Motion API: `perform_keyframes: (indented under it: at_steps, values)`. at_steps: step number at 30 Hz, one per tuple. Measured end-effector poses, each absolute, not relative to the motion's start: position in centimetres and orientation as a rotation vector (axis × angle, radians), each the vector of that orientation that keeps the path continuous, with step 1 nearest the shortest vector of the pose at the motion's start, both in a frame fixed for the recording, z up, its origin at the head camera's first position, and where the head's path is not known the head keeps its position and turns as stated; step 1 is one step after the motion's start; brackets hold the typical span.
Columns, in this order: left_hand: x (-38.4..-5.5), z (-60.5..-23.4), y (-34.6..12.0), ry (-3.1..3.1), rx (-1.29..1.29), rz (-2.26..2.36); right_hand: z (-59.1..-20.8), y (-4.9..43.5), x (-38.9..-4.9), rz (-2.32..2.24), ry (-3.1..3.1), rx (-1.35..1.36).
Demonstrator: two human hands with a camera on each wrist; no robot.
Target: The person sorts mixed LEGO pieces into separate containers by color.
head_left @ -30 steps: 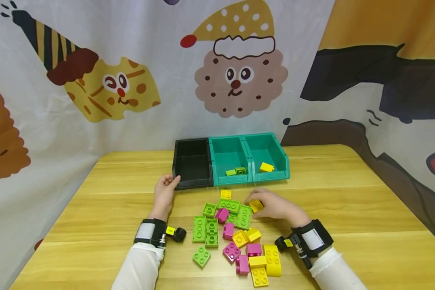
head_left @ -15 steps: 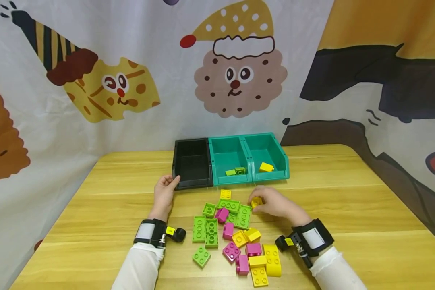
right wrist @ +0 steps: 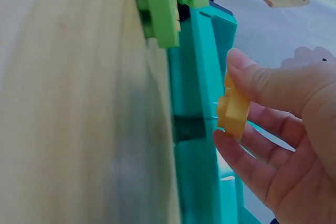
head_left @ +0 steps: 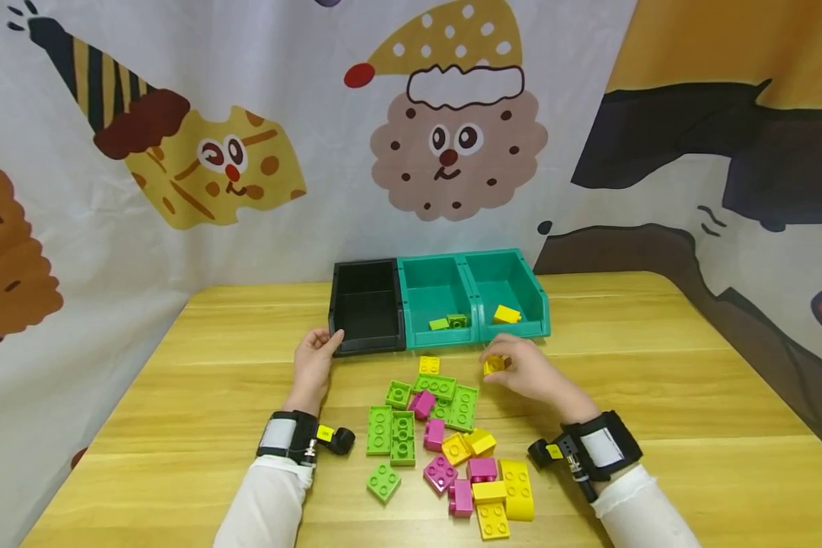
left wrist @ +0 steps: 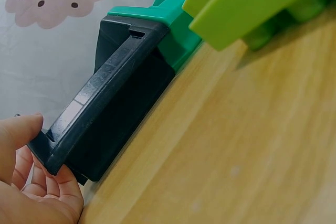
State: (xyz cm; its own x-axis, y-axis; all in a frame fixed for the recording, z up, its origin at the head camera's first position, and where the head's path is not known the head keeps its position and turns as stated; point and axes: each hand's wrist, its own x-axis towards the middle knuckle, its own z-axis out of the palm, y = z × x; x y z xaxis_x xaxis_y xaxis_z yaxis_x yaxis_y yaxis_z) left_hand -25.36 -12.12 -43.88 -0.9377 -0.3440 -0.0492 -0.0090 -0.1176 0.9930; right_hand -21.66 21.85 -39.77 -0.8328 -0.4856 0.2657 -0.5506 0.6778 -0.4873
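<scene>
My right hand (head_left: 530, 371) pinches a yellow toy brick (right wrist: 234, 109) between thumb and fingers, just in front of the right-hand teal bin (head_left: 534, 326). In the right wrist view the brick's studs face away from the palm. My left hand (head_left: 313, 364) grips the front left corner of the black bin (left wrist: 113, 85), thumb over the rim and fingers below it. Inside the right teal bin lies a yellow brick (head_left: 507, 314). The middle teal bin (head_left: 438, 340) holds small green bricks (head_left: 457, 320).
Loose green bricks (head_left: 403, 438), magenta bricks (head_left: 441, 473) and yellow bricks (head_left: 517, 491) lie spread on the wooden table (head_left: 657, 396) between the arms. A small yellow brick (head_left: 429, 365) sits near the bins. Behind the table hangs a printed curtain (head_left: 329, 190).
My right hand has carried the yellow brick up and slightly right, away from the green bricks and closer to the right teal bin. The left hand keeps its hold on the black bin.
</scene>
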Motion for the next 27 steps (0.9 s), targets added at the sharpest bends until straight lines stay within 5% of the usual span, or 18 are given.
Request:
perform_keyframes:
  at_steps: [18,27]
  values:
    - [-25.6,-44.1,-12.1,-1.912,0.383,-2.149,-37.5,22.9,-26.8,0.897,-2.654,0.267]
    - [-25.5,-44.1,-12.1,-1.924,0.401,-2.146,-38.1,21.8,-29.2,0.887,-2.679,0.233]
